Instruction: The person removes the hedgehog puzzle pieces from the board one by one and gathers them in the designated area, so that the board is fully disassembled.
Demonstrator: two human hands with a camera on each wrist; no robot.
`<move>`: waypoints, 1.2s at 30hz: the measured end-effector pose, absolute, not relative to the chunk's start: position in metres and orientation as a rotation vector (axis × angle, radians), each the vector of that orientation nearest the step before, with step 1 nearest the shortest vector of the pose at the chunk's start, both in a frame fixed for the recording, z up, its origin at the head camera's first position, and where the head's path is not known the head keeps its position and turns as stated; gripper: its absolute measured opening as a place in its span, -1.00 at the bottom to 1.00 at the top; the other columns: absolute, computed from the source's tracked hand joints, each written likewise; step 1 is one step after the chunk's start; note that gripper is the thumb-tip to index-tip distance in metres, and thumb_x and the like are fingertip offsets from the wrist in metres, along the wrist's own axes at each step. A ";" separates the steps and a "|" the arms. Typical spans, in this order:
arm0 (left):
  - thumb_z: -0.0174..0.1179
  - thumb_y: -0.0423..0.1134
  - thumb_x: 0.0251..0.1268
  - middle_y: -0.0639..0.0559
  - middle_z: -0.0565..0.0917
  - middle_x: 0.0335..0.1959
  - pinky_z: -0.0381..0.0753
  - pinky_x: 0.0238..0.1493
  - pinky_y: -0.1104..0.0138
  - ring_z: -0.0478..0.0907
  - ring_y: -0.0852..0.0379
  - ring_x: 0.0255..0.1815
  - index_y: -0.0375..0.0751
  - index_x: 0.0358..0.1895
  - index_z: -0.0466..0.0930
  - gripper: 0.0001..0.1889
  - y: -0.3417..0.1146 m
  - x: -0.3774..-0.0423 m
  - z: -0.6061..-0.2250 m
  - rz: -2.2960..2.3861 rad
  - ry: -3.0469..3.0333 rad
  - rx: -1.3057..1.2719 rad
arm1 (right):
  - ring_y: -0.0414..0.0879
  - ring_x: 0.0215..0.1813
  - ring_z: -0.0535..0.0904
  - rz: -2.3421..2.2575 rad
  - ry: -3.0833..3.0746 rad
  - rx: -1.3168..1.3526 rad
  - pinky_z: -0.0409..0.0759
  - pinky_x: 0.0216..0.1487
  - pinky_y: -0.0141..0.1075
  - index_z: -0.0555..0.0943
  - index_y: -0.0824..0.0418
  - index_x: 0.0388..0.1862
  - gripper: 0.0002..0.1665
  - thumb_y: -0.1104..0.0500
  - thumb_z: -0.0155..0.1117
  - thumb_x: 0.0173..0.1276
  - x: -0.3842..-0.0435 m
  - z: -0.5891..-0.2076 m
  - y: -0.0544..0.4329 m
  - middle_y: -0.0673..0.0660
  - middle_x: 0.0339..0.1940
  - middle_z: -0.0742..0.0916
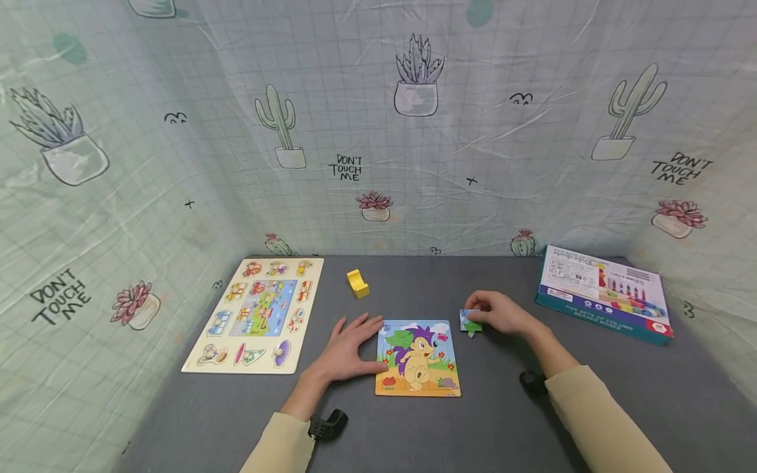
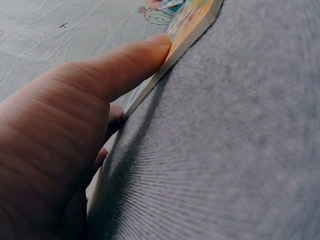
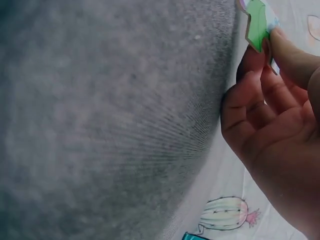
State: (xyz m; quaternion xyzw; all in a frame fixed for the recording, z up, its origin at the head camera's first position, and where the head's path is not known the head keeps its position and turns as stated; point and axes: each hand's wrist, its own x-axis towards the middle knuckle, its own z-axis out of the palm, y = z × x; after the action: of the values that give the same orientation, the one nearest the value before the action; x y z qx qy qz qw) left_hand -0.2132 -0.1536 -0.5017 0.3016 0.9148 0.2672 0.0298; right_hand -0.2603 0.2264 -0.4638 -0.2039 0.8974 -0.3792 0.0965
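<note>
A square jigsaw puzzle (image 1: pixel 416 360) with a purple-spined hedgehog picture lies flat in the middle of the table. My left hand (image 1: pixel 347 351) rests at its left side, fingers spread, with the thumb on the board near the left edge. The left wrist view shows that thumb (image 2: pixel 135 60) pressing at the puzzle's edge. Right of the board, my right hand (image 1: pixel 501 311) pinches a blue and green jigsaw piece (image 1: pixel 470 320) between thumb and fingers. Seen from the right wrist, the jigsaw piece (image 3: pixel 257 25) has a green patch and a curved outline.
A wooden peg puzzle board (image 1: pixel 195 355) with vehicle pictures lies to the left. Behind the jigsaw sits a small yellow block (image 1: pixel 357 284) with a curved notch. A boxed beaded-column set (image 1: pixel 606 295) lies at the back right. A patterned cloth wall (image 1: pixel 378 144) encloses the table.
</note>
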 end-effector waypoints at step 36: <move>0.34 0.29 0.14 0.09 0.30 0.54 -0.27 0.48 -0.19 0.04 -0.04 0.60 -0.07 0.54 0.32 -0.07 -0.155 -0.213 -0.503 0.836 2.826 0.946 | -0.01 -0.12 0.51 -0.862 2.774 -0.734 0.54 -0.02 -0.03 0.66 0.28 -0.06 -0.61 0.09 0.53 0.25 -0.260 -0.465 0.213 0.10 -0.15 0.60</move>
State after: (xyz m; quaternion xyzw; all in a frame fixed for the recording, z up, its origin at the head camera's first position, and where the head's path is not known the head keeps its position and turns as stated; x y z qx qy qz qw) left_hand -0.2135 -0.1547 -0.5034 0.3057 0.9128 0.2699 0.0234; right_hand -0.2595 0.2132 -0.4647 -0.2443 0.9234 -0.2870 0.0728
